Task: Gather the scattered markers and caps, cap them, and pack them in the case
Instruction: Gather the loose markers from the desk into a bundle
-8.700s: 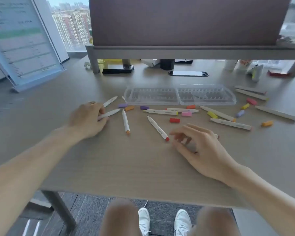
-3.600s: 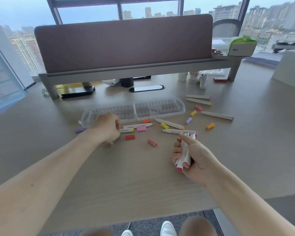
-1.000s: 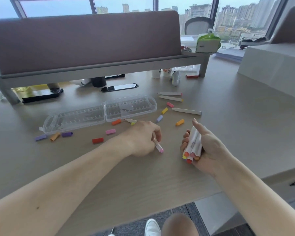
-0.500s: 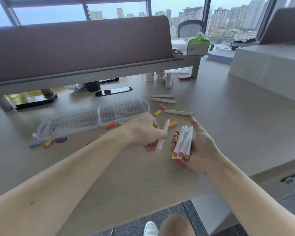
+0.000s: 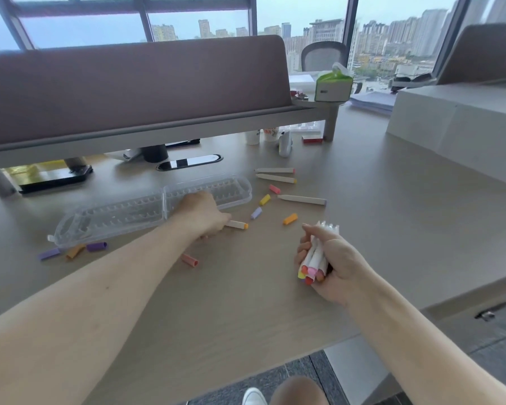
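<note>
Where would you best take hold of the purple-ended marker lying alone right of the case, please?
Pinch the purple-ended marker mid-barrel from above, thumb and finger on its long sides. It lies flat and crosswise on the desk, free in front and behind; the yellow cap crowds only its tapered left tip.

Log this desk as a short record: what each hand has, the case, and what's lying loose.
left hand: fingers over one end of the orange-tipped marker on the desk; grip unclear
right hand: grips a bundle of markers, uncapped
case: clear, lying open, no markers in it
loose markers: three, beyond the case's right end
loose caps: eight visible; four right of the left hand, one by the forearm, three at the case's left end
</note>
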`<state>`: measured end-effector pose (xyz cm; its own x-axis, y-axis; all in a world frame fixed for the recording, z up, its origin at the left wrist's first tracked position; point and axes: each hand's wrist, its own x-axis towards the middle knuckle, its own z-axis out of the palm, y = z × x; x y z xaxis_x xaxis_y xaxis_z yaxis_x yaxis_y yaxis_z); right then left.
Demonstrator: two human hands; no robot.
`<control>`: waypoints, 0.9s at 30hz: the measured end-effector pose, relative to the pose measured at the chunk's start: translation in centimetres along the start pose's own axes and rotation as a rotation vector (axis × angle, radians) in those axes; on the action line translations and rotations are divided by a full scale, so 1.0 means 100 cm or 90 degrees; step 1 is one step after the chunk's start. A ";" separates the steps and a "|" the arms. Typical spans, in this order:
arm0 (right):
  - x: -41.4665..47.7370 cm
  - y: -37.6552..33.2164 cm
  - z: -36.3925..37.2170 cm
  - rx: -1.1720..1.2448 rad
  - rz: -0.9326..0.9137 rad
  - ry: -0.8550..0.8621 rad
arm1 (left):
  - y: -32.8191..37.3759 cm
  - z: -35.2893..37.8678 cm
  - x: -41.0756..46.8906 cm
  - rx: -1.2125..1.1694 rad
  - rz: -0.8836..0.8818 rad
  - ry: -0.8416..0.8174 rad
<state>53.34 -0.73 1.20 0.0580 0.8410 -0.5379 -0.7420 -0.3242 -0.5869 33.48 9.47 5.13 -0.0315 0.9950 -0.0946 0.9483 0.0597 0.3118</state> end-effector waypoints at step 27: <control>0.001 -0.005 -0.005 0.085 0.041 -0.008 | 0.028 0.012 0.021 -0.045 -0.053 -0.124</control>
<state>54.08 -0.65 1.14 0.0000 0.8261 -0.5635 -0.8266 -0.3172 -0.4649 36.43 11.65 4.70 -0.0406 0.9527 -0.3012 0.9204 0.1530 0.3597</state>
